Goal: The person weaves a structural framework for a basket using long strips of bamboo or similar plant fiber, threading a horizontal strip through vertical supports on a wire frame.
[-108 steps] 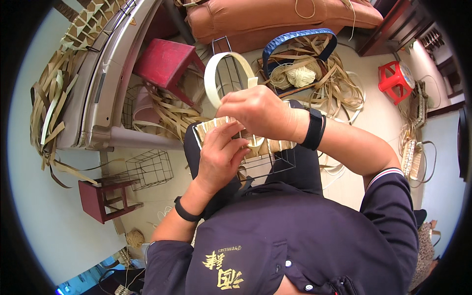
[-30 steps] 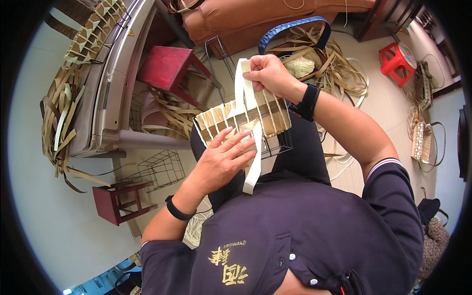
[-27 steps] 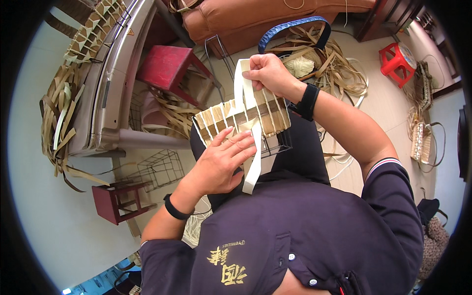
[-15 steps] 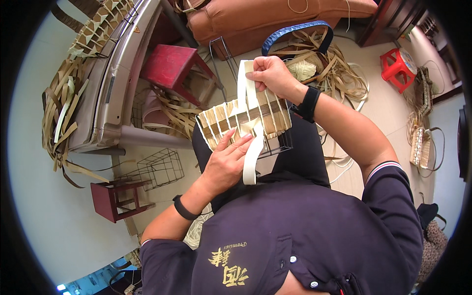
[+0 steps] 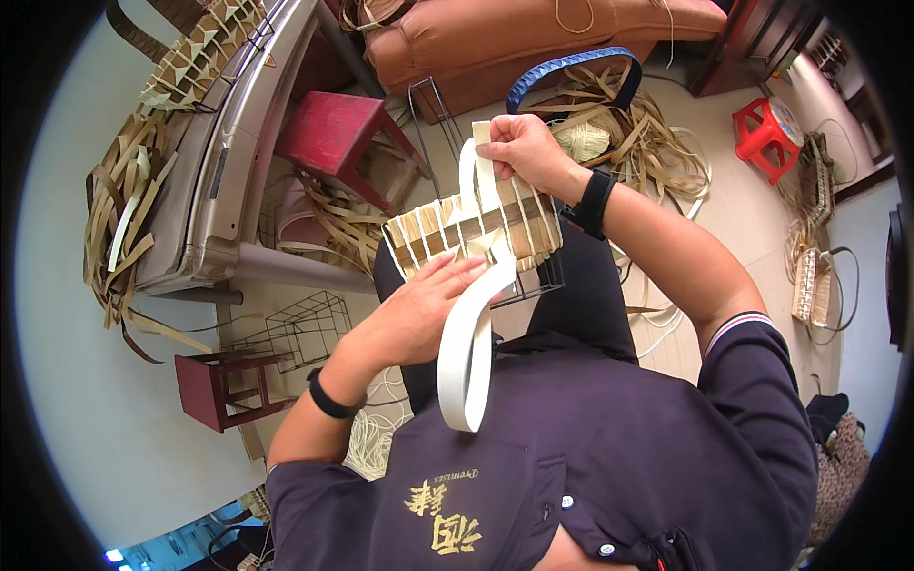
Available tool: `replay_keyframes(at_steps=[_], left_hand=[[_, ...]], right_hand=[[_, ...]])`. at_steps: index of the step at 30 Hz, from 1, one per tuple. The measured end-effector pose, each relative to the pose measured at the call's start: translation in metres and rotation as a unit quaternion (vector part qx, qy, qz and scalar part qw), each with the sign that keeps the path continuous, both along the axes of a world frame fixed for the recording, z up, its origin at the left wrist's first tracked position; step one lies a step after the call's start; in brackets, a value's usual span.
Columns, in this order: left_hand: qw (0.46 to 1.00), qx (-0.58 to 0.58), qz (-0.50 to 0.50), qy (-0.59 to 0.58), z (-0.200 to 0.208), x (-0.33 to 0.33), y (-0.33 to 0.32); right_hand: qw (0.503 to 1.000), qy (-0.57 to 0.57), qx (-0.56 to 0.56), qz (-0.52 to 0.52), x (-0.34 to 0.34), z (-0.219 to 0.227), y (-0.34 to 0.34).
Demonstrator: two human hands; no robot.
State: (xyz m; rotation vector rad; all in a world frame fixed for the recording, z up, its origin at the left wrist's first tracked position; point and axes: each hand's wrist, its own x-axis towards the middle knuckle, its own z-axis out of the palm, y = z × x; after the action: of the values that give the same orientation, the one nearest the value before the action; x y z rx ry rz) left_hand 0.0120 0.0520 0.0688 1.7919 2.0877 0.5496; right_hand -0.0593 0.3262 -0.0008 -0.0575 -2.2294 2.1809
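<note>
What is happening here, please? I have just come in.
A person in a dark shirt has a tan corded panel on a wire frame over the thighs. The right hand pinches a pale strip near its end; the left hand lies by the panel's near edge. A pale loop arcs down towards the shirt. Loose tan strips lie on the floor.

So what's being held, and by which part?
The right hand pinches a cream strip near its upper end. The left hand lies against the tan panel; whether it grips cannot be told.

left hand (image 5: 419, 309) partly behind strip (image 5: 455, 366), sofa (image 5: 524, 43) cropped
</note>
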Motion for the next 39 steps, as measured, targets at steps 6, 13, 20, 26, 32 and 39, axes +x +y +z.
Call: replay_keyframes(at_steps=[6,13,20,26,32,39], left_hand=[[0.987,0.090,0.061,0.119,-0.047,-0.004,-0.002],[0.989,0.061,0.067,0.113,-0.035,0.006,0.006],[0.982,0.147,0.115,0.035,-0.040,0.003,0.015],[0.858,0.014,-0.228,-0.461,0.015,0.019,0.011],[0.996,0.007,-0.018,-0.088,0.002,-0.003,0.005],[0.966,0.131,0.079,0.209,-0.040,0.005,0.015]], right_hand=[[1.000,-0.009,-0.007,-0.003,0.001,0.004,-0.001],[1.000,-0.019,0.007,-0.006,-0.001,-0.001,0.001],[1.000,0.000,0.007,0.004,0.000,-0.001,0.002],[0.999,0.031,-0.017,0.019,-0.001,-0.001,0.008],[1.000,0.012,-0.005,0.014,0.000,-0.003,0.003],[1.000,0.013,-0.015,0.020,0.003,-0.001,0.001]])
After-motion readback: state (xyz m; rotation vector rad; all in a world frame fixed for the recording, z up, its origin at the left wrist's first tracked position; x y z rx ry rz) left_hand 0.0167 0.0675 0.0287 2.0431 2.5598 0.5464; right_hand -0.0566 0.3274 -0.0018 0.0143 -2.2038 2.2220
